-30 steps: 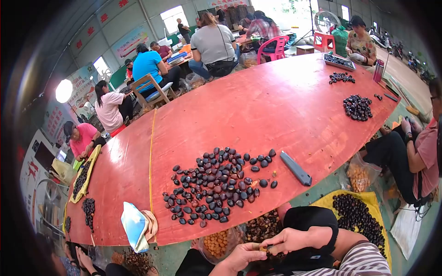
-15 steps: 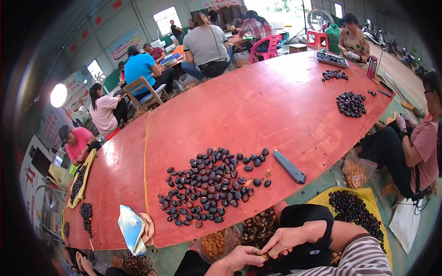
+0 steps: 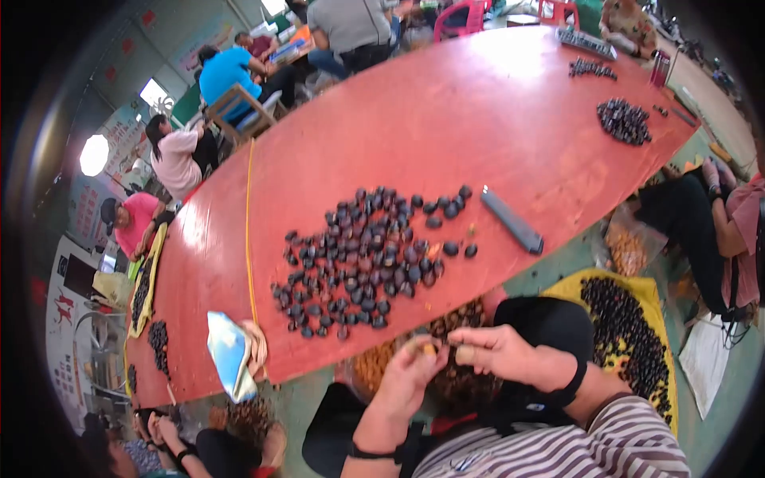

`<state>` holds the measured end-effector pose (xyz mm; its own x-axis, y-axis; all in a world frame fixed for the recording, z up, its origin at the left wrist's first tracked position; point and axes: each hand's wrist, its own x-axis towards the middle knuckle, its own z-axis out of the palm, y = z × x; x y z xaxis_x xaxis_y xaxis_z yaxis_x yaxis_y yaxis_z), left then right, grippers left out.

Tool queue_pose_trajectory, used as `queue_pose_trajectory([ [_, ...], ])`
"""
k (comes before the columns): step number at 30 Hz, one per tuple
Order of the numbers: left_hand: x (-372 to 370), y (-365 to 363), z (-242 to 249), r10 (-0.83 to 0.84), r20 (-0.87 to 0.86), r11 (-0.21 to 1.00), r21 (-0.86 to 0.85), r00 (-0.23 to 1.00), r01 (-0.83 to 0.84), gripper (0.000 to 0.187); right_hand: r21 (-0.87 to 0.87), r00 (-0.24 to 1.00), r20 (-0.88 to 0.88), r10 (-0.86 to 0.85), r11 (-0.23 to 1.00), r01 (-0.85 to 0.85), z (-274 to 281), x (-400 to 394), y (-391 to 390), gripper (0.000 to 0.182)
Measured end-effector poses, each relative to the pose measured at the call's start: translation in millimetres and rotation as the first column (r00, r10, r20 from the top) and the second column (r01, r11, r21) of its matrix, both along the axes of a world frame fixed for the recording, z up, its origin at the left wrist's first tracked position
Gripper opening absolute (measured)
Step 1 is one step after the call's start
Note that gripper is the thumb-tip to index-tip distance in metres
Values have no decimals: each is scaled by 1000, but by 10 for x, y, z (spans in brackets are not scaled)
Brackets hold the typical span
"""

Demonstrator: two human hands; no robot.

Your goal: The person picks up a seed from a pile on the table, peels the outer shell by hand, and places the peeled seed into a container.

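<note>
Beside the long red table (image 3: pixel 358 127), the left hand (image 3: pixel 408 373) pinches a small yellow-orange piece (image 3: pixel 430 349); whether the right hand (image 3: pixel 504 354) grips anything, I cannot tell.

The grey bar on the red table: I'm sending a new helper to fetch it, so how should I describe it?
On the red table, find the big pile of dark nuts by the near edge. Just right of it, slanting toward that edge, lies the grey bar. Unlike the small, rounded nuts beside it, it is long, straight and slim.

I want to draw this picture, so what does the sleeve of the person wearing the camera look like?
Striped sleeve, brown and white, in the head view.
</note>
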<state>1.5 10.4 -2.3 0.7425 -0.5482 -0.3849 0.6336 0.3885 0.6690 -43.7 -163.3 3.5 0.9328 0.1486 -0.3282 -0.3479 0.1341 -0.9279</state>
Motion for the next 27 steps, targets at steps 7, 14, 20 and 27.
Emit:
queue_pose_trajectory([
  [7, 1, -19, 39, -2, 76, 1000, 6, 997, 1, 22, 62, 996, 87, -12, 998, 7, 109, -27, 112, 43],
  [14, -31, 22, -77, -7, 59, 1000, -18, 998, 8, 25, 102, 995, 63, 73, 992, -79, 80, -19, 162, 42],
  [20, -36, -2, -59, 63, 90, 996, 58, 994, -69, 25, -16, 971, 239, -9, 1000, 13, -69, -30, 237, 39],
  [27, -56, -56, -104, 99, 101, 993, 51, 990, -105, 24, -16, 969, 232, -88, 995, 94, -138, -8, 246, 34],
])
